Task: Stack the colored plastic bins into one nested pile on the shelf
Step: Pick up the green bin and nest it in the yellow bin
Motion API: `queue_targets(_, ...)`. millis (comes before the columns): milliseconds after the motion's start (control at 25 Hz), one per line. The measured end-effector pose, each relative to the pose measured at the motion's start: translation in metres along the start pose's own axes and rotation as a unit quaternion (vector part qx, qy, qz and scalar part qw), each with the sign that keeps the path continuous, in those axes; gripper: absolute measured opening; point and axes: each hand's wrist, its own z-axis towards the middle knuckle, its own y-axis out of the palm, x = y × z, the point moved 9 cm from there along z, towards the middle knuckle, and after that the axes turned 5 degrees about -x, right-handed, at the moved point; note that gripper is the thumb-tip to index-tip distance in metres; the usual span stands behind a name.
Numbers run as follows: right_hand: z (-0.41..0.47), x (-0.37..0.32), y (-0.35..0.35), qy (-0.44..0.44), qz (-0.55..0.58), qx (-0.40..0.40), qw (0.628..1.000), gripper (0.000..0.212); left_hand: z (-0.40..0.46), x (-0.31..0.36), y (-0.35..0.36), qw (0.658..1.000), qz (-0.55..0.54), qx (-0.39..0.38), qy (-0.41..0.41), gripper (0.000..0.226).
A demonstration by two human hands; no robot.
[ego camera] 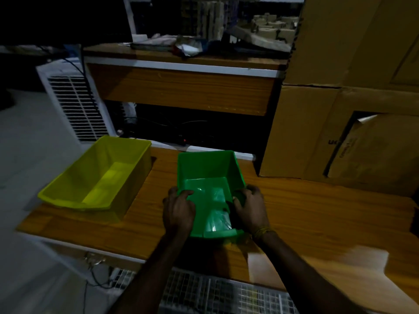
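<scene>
Green bin (209,175) on wood counter (306,207), gripped both sides: left hand (179,209) fingers curled over left rim, right hand (250,208) on right rim. Yellow bin (95,175) apart, at left. Print on cardboard box (301,137) unreadable.

The room is dim, lit weakly from above. A wooden shelf surface (306,207) with orange-brown grain spreads under and to the right of the hands. Beyond the hands stands a wooden desk (188,87) with a white edge, its top cluttered and its underside dark. Far right of the hands, large cardboard boxes (353,64) are stacked. Up and left of the hands, a white louvred appliance (77,105) leans over pale floor (25,150).
</scene>
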Motion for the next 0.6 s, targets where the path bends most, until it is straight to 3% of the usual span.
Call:
queue_targets(240, 0.006, 0.000, 0.005, 0.003, 0.089, 0.001, 0.996, 0.039, 0.002, 0.012, 0.000, 0.999, 0.005, 0.002, -0.048, 0.028)
queue_targets(360, 0.008, -0.010, 0.004, 0.001, 0.149, 0.010, 0.989, 0.047, 0.013, 0.017, -0.017, 0.999, -0.019, 0.020, -0.033, 0.025)
queue_targets(600, 0.021, -0.079, -0.026, -0.001, 0.193, 0.075, 0.978, 0.029, 0.047, 0.028, -0.106, 0.996, -0.060, 0.062, -0.008, 0.028)
